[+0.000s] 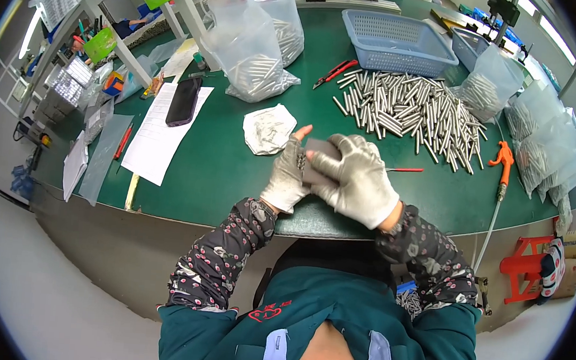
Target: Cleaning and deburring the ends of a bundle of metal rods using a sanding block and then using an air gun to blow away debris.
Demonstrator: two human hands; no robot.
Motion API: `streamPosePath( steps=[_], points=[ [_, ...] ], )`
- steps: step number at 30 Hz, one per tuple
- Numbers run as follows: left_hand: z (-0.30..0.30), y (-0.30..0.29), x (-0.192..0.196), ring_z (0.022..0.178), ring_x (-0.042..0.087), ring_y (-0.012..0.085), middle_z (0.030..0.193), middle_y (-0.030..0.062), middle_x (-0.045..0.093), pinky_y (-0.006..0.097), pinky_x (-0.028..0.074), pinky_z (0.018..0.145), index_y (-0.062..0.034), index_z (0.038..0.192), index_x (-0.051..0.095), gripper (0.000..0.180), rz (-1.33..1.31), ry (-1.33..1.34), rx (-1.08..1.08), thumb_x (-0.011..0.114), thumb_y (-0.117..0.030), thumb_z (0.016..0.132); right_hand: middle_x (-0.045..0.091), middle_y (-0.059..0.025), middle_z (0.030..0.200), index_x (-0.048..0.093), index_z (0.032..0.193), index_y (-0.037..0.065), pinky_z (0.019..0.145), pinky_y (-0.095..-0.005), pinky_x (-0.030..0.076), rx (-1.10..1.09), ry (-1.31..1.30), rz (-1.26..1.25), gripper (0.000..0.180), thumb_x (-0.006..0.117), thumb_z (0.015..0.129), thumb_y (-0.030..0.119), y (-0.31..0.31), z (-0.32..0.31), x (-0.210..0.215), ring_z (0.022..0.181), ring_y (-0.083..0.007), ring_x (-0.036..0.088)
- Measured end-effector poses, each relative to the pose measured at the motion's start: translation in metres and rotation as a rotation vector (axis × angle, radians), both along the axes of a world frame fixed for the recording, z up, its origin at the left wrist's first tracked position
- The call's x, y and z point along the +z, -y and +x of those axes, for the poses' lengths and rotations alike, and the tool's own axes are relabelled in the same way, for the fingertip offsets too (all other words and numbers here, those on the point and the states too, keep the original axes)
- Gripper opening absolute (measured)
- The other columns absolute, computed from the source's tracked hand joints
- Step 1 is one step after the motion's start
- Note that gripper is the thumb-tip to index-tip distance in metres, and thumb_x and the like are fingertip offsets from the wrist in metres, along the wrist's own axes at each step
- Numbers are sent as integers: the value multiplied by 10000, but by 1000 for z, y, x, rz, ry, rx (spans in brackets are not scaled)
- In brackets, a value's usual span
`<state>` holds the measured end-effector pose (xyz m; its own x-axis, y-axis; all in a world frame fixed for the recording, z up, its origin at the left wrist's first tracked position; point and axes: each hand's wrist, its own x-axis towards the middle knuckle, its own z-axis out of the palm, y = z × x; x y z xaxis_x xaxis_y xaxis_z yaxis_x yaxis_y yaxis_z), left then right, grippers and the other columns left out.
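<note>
Fingers point(334, 158) of our right hand point(359, 179) and left hand point(288, 176) close round a grey block point(318, 157) at frame centre; loosen our grip and it drops onto the green table point(221, 168).

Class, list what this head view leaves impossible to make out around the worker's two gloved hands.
- Grey flat piece: mostly covered by the right hand and left hand; its full shape is hidden.
- Small metal parts at the left hand's fingers: too small to identify.
- Contents of the blue basket: hidden by its wall.
</note>
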<state>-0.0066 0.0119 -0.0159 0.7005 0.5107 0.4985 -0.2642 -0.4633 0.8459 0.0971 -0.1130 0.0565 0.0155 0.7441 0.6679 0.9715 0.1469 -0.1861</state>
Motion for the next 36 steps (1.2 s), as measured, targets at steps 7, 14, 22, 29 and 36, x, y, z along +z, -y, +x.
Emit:
streamPosePath(
  steps=[7,14,22,29,36],
  points=[
    [-1,5,6,590,470,64,643,-40,490,218,447,643,-94,1392,219,861,-32,-183,62,626,29,644,564,-131,803,657,875,123,682,-398,415,-35,-49,23,224,619,741,299,-5,9,-2,767,-278,550],
    [-5,-1,2,706,574,137,788,32,580,256,484,718,-148,1443,45,997,158,-67,51,627,11,650,573,-187,923,674,979,122,766,-406,420,2,-1,-128,350,662,706,342,-7,0,5,866,-323,544],
    [8,-2,10,719,584,161,780,62,582,275,488,747,-130,1438,5,1017,73,-29,31,644,-26,654,591,-142,888,655,839,113,677,-401,412,-32,23,14,243,607,761,338,-17,10,-2,816,-279,551],
    [-2,-2,-8,677,550,122,722,11,564,249,471,718,-133,1442,22,1012,-93,-110,-9,637,-6,648,562,-120,913,662,942,153,745,-390,405,-44,-10,-101,292,635,729,350,-12,12,-6,854,-278,537],
    [-5,1,6,855,528,103,992,26,538,218,444,782,-135,1446,40,1036,-6,-90,-37,666,73,647,567,-118,830,669,878,136,691,-386,416,-3,22,25,243,641,727,324,-6,7,-2,814,-276,545]
  ],
)
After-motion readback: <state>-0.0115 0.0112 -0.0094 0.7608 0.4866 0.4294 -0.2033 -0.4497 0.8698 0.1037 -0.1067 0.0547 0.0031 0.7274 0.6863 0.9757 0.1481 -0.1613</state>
